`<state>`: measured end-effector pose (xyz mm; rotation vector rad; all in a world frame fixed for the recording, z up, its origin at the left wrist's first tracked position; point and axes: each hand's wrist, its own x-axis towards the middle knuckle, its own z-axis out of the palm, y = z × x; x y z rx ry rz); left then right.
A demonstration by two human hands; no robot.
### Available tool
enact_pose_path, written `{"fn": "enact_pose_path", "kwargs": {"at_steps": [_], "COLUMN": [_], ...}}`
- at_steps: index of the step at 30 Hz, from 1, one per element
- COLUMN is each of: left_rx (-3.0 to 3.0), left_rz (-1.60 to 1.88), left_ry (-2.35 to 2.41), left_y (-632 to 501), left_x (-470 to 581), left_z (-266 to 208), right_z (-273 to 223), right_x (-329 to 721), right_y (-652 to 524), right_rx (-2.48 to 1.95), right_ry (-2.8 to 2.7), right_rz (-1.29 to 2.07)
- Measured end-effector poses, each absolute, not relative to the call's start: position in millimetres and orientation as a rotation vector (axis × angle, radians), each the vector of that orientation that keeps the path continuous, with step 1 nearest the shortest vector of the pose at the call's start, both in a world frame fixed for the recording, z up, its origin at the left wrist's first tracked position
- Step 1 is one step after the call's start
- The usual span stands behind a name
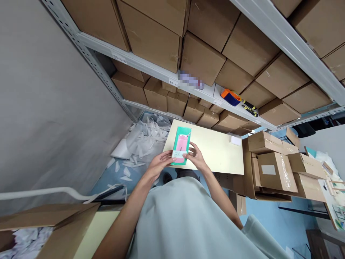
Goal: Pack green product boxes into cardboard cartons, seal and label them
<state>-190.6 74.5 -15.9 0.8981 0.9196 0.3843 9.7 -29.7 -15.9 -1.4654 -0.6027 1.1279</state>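
A narrow green box (182, 142) with a pink cup-like shape on its front sits at the left end of the cream table. My left hand (161, 162) grips its lower left edge, the thumb across the front. On the other side my right hand (196, 157) is curled around the lower right edge, with its thumb on the front face. A pale label strip with small print crosses the box between my thumbs; the print is too small to read.
The cream tabletop (212, 151) carries a small white block (235, 140) at its right end. Shelves of cartons (202, 57) rise behind, holding an orange-and-blue tape dispenser (230, 97) and yellow-black cutters (249, 108). Stacked cartons (277, 171) stand right; paper scraps (149, 136) lie left.
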Motion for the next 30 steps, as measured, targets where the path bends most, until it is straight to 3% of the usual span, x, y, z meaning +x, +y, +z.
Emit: {"fn": "enact_pose_path", "kwargs": {"at_steps": [10, 21, 30], "left_rx": [1.270, 0.863, 1.033], "left_rz": [0.690, 0.260, 0.460], "left_ry": [1.192, 0.804, 1.058], "left_y": [57, 79, 77], "left_x": [-162, -191, -177], "left_z": [-17, -4, -14], "right_z": [-25, -19, -7], "right_x": [-10, 4, 3], "right_y": [-10, -24, -16], "right_rx": [-1.722, -1.435, -1.597], "right_ry": [-0.584, -0.481, -0.553], "right_rz": [0.812, 1.109, 0.933]}}
